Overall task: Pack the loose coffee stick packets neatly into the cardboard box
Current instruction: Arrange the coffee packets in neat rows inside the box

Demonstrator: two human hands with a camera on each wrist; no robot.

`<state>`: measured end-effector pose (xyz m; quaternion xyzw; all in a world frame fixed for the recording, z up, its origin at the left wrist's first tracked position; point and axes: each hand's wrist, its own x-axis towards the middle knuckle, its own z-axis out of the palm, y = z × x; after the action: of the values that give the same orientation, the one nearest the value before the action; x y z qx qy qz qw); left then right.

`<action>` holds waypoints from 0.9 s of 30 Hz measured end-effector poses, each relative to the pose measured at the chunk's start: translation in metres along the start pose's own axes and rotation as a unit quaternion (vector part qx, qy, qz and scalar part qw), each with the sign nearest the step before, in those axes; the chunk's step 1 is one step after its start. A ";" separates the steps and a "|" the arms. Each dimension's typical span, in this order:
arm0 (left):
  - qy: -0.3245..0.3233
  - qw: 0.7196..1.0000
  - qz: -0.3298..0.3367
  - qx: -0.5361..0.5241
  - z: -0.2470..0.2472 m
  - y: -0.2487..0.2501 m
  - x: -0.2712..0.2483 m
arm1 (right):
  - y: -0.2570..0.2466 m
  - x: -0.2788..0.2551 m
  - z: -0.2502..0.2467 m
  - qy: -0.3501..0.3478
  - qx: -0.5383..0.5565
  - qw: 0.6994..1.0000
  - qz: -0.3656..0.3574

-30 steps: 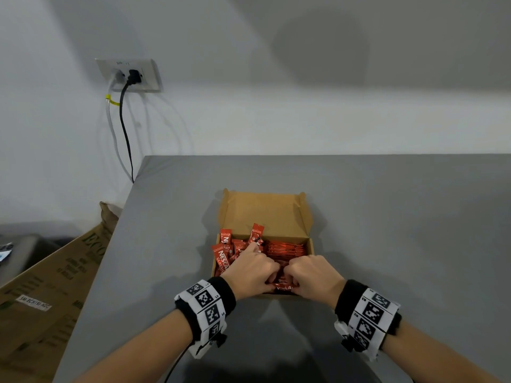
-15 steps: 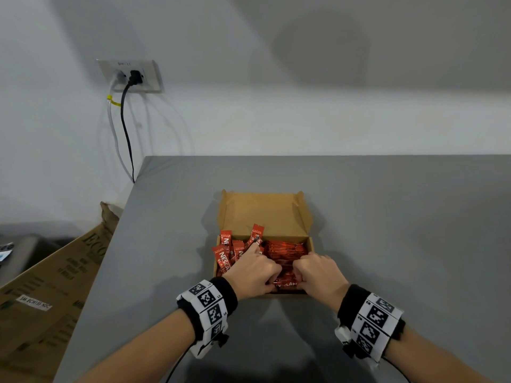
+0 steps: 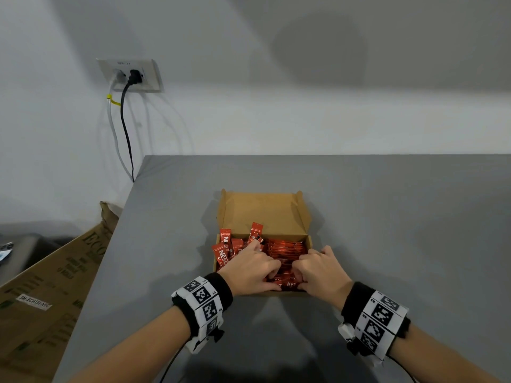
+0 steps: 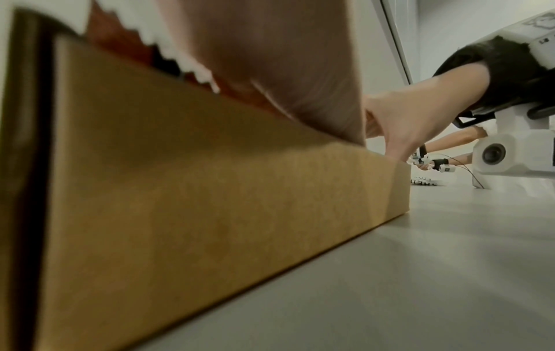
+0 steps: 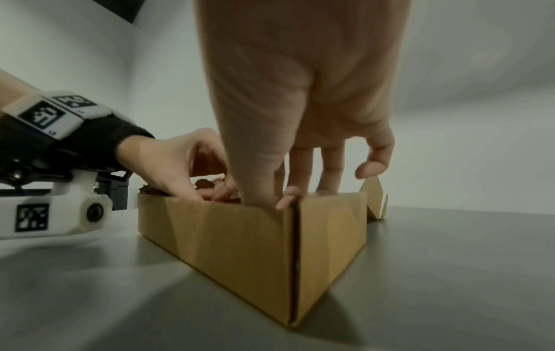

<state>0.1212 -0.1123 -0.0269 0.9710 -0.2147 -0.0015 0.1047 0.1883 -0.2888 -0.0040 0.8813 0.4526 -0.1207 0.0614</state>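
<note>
An open brown cardboard box (image 3: pixel 262 210) sits mid-table with its lid (image 5: pixel 373 197) folded back. Red coffee stick packets (image 3: pixel 286 248) fill it; those on the right lie in a flat row, while a few on the left (image 3: pixel 222 252) stick up at angles. My left hand (image 3: pixel 249 268) and right hand (image 3: pixel 320 272) reach over the near wall (image 5: pixel 240 237), fingers curled down onto packets at the front of the box. A lettered packet (image 3: pixel 287 284) shows between the two hands. The right little finger (image 5: pixel 372 168) hovers above the right wall. The fingertips inside the box are hidden.
The grey table (image 3: pixel 401 217) ends at a left edge, beyond which a large printed carton (image 3: pixel 49 286) leans on the floor. A wall outlet with cables (image 3: pixel 130 76) is at the back left. Another person's arms (image 4: pixel 450 140) show far off in the left wrist view.
My right hand has shifted slightly to the right, and more of the lettered packet shows between the hands. The left hand and the box have barely moved.
</note>
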 end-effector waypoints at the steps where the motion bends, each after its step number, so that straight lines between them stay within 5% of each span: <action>1: 0.020 1.000 0.002 -0.006 -0.001 -0.001 -0.001 | 0.000 0.000 -0.001 0.000 0.001 1.000 -0.003; 5: 0.210 0.970 -0.117 -0.036 -0.012 -0.015 -0.009 | 0.004 -0.001 -0.009 0.026 0.054 0.998 -0.005; 9: 0.144 0.954 -0.260 -0.024 -0.021 -0.033 -0.007 | 0.003 0.007 -0.016 0.079 0.082 0.993 0.005; 17: 0.069 0.973 -0.219 -0.030 -0.018 -0.039 0.008 | -0.013 0.034 -0.025 0.137 0.151 0.978 0.046; 27: 0.153 0.956 -0.220 -0.117 -0.034 -0.047 -0.004 | -0.014 0.033 -0.010 0.136 0.189 0.971 0.048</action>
<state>0.1386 -0.0620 -0.0034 0.9638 0.0244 0.0993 0.2464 0.1973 -0.2522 -0.0033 0.9059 0.3828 -0.0801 -0.1623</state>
